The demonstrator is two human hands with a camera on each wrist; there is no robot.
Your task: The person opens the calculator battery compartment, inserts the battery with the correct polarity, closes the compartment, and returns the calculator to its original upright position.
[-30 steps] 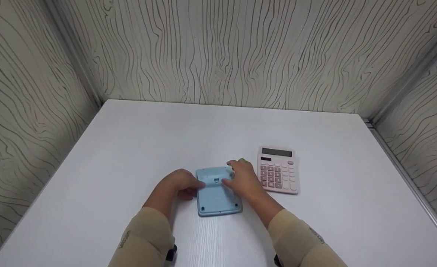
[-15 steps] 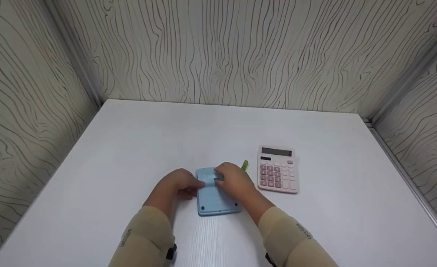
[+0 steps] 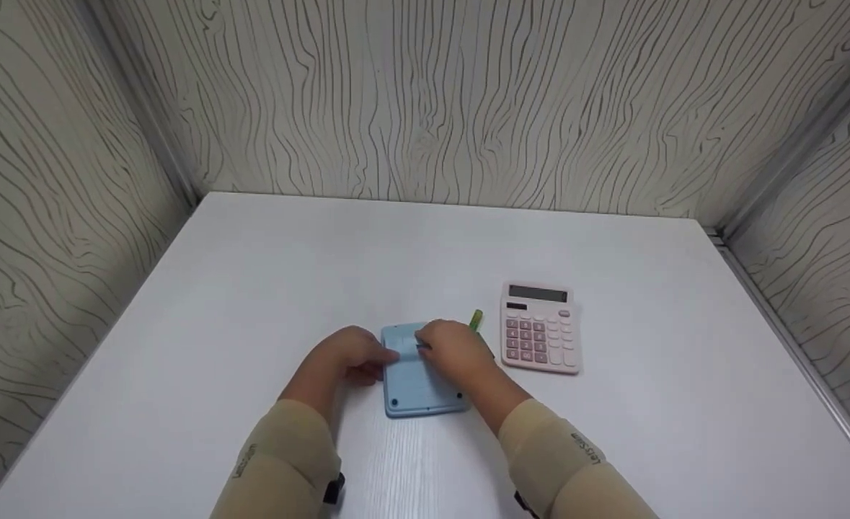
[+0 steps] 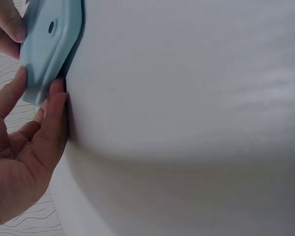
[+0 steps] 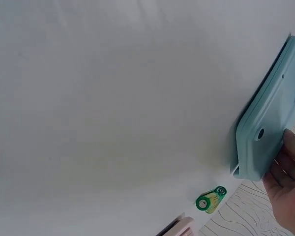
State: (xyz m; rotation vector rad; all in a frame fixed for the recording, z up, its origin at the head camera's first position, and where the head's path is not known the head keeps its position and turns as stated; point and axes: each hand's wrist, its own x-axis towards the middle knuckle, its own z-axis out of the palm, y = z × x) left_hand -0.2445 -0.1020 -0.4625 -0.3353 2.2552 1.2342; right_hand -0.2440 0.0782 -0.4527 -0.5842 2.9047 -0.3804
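A light blue calculator (image 3: 419, 386) lies back side up on the white table, its small dark screw holes or feet showing near the lower corners. My left hand (image 3: 355, 352) grips its left edge, thumb on top and fingers low beside the edge, as the left wrist view also shows. The right hand (image 3: 461, 355) is bent over the upper right of the back, thumb and index finger (image 3: 425, 334) curled close together at the small latch notch, which they mostly hide. In the right wrist view that hand's thumb touches the back.
Green batteries (image 5: 211, 199) lie on the table just right of the blue calculator, partly behind my right hand in the head view. Further right, a pink calculator (image 3: 540, 328) lies face up. Wood-grain patterned walls (image 3: 425, 101) stand behind and at both sides of the table.
My right hand has moved left and inward over the blue calculator's back, and its fingers have closed at the notch. The green batteries came into view beside it. The left hand stays put.
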